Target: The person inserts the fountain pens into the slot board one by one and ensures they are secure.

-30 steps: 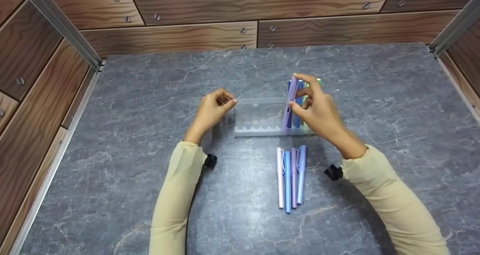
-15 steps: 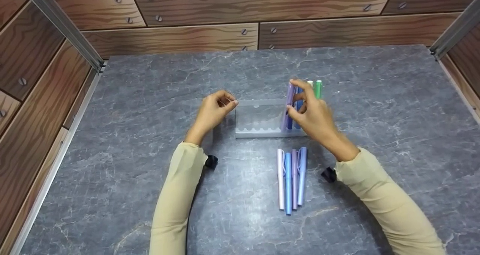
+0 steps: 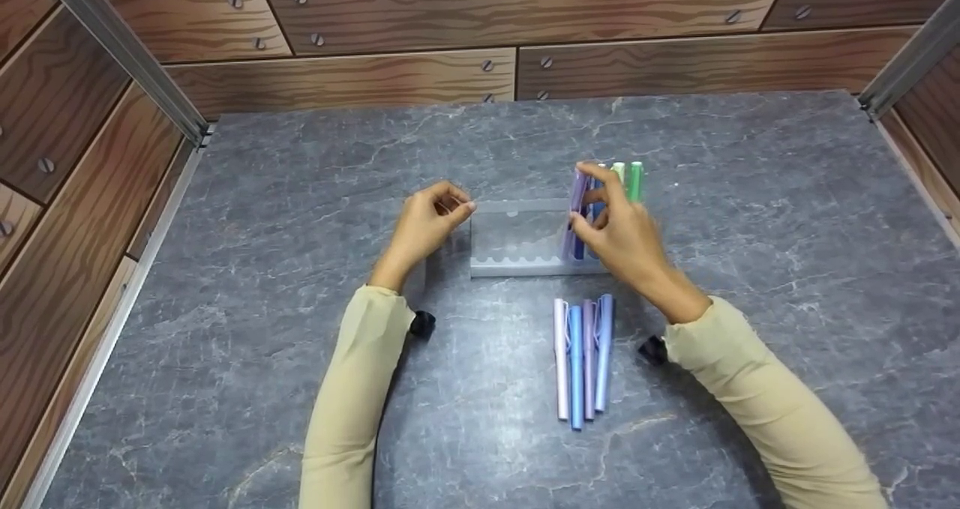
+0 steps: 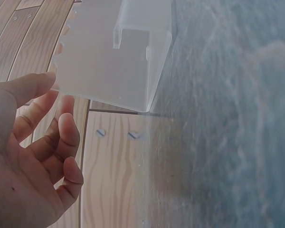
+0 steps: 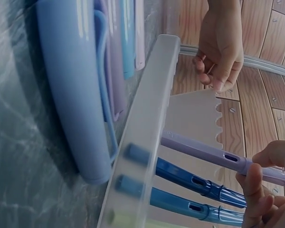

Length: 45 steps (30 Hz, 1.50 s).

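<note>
Your right hand (image 3: 624,241) firmly pinches one purple pen (image 5: 204,151), lower end at the rack (image 3: 525,269) beside four racked pens (image 3: 636,181); your left hand (image 3: 426,220) pinches the rack's corner; four loose pens (image 3: 577,366) lie nearer you.

Wood-patterned panels (image 3: 405,7) and slanting metal posts (image 3: 126,52) border a grey marbled tabletop (image 3: 262,179).

And the left hand (image 4: 40,164) is pinching the translucent rack (image 4: 99,61) right at its corner, other fingers (image 4: 69,130) bending loosely; the rack is sitting on the marbled worktop (image 4: 228,133), wood-grain panels (image 4: 109,180) showing behind.
</note>
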Each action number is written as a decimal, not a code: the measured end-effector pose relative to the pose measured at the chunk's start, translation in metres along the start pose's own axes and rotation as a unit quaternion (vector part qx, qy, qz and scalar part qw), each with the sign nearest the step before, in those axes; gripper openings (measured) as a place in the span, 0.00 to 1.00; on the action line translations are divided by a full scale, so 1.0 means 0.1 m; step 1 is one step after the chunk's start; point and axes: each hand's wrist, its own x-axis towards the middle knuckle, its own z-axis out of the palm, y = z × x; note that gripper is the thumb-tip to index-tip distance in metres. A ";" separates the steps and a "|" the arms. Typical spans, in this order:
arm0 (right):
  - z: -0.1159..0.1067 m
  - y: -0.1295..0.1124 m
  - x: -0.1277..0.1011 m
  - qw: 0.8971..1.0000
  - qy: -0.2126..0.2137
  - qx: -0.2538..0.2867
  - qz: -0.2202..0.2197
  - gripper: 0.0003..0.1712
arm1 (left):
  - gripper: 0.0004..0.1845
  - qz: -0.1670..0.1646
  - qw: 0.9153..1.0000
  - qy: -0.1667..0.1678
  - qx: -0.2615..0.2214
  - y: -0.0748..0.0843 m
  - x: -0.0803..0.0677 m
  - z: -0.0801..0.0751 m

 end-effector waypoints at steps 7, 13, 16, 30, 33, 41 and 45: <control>0.03 0.01 -0.01 1.000 -0.005 -0.007 0.001 0.35 | 0.08 0.005 1.000 -0.002 0.000 -0.01 -0.01 0.00; 0.04 0.03 -0.03 1.000 -0.012 -0.018 0.000 0.35 | 0.08 0.007 1.000 -0.001 0.000 -0.01 -0.01 0.00; 0.04 0.04 -0.03 1.000 -0.013 -0.020 -0.004 0.35 | 0.08 0.007 1.000 0.001 0.001 0.00 0.00 0.00; 0.07 0.07 -0.04 0.999 -0.017 -0.027 -0.011 0.35 | 0.08 0.001 1.000 -0.001 0.003 0.00 0.00 0.00; 0.07 0.06 -0.04 0.999 -0.014 -0.029 -0.016 0.34 | 0.08 0.003 1.000 -0.001 0.001 0.00 -0.01 0.00; 0.10 0.08 -0.03 0.998 0.010 -0.058 -0.036 0.34 | 0.08 0.002 1.000 -0.004 -0.004 0.01 -0.01 0.00; 0.10 0.10 0.00 0.997 0.018 -0.071 -0.037 0.34 | 0.08 0.002 1.000 0.000 0.000 0.01 -0.01 0.00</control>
